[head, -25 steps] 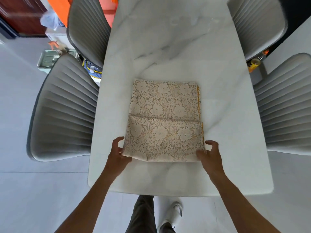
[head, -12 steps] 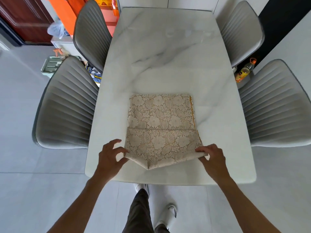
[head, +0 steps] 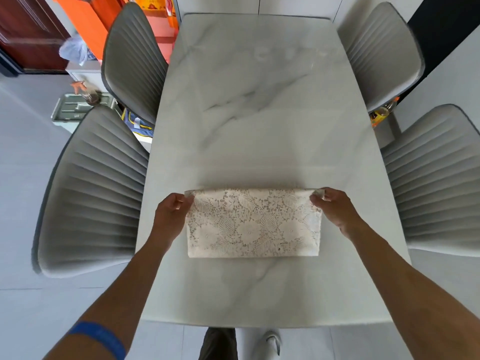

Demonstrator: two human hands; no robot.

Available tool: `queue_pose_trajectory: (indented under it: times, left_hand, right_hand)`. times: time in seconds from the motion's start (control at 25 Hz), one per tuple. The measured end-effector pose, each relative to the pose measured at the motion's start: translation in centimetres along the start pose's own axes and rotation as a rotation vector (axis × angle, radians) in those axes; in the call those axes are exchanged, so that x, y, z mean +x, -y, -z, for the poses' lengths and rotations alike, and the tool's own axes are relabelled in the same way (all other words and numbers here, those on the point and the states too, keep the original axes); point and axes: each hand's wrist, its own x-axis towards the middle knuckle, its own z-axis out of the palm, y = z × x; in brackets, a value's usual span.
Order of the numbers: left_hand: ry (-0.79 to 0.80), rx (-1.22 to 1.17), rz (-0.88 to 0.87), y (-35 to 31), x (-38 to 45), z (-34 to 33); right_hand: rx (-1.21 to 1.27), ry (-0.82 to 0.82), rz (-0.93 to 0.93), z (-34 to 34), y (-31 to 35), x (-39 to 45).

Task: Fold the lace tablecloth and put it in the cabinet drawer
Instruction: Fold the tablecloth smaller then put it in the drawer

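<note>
On the table (head: 259, 113), near its 6 o'clock edge, lies the folded lace tablecloth (head: 253, 224), long axis from 9 to 3 o'clock. Left hand (head: 170, 216) and right hand (head: 335, 209) each pinch a far corner, equally near.

Lace tablecloth (head: 253, 224): folded to a narrow band, lying centre frame on the marble table (head: 259, 100). My left hand (head: 170, 216) pinches its upper left corner; my right hand (head: 333, 210) pinches the upper right. Four grey chairs: two at frame left, two at right. Blue wristband (head: 100, 339), lower left.
</note>
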Motion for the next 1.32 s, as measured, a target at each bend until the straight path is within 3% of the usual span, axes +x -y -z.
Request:
queue_pose_trajectory:
  times: [0.12,0.2,0.28,0.36,0.44,0.56,0.64,0.72,0.88,1.04,1.12,1.2,1.32]
  left_hand:
    - [-0.031,0.044,0.071,0.0,5.4,-1.7]
    - [-0.017,0.175,0.152,0.1,6.8,-2.8]
    - [0.021,0.407,0.187,1.5,6.3,-3.9]
    - [0.028,0.49,0.186,2.8,5.0,-5.0]
    - [0.022,0.37,0.257,3.1,4.7,-5.5]
    - [0.072,0.108,0.407,2.2,5.1,-5.3]
    - [0.091,0.022,0.356,1.1,4.6,-5.1]
    - [0.084,-0.061,0.187,-1.3,2.8,-5.3]
    - [0.054,0.031,-0.346,-8.3,-3.6,-5.6]
    - [-0.073,0.229,-0.92,-13.6,-10.9,-6.3]
    - [-0.105,0.3,-1.041,-13.6,-13.3,-7.1]
    - [-0.076,0.483,-1.118,-11.7,-14.7,-8.5]
    - [0.286,0.785,-0.929,-5.7,-16.5,-11.1]
  right_hand:
    - [-0.115,-0.111,-0.088,-2.2,0.2,5.1]
    - [-0.348,-0.195,-0.079,-3.5,-0.2,6.2]
    - [-0.555,-0.153,0.065,-5.9,-1.5,5.3]
    - [-0.741,-0.005,0.197,-8.8,-3.3,3.1]
    - [-0.922,0.043,0.208,-11.1,-4.9,1.1]
    - [-1.077,-0.014,0.108,-12.4,-5.3,-0.4]
    - [-1.145,-0.013,0.056,-12.8,-4.3,-1.1]
    - [-0.887,0.011,0.033,-13.3,-3.2,-2.3]
    - [0.475,0.233,-0.222,-12.1,4.2,-4.6]
    - [1.056,0.322,-0.036,-5.9,10.1,-5.9]
    - [1.175,0.375,-0.007,-3.0,9.9,-6.8]
    - [1.075,0.432,-0.078,-1.5,8.1,-7.4]
    - [0.73,0.354,-0.291,-1.7,1.9,-8.9]
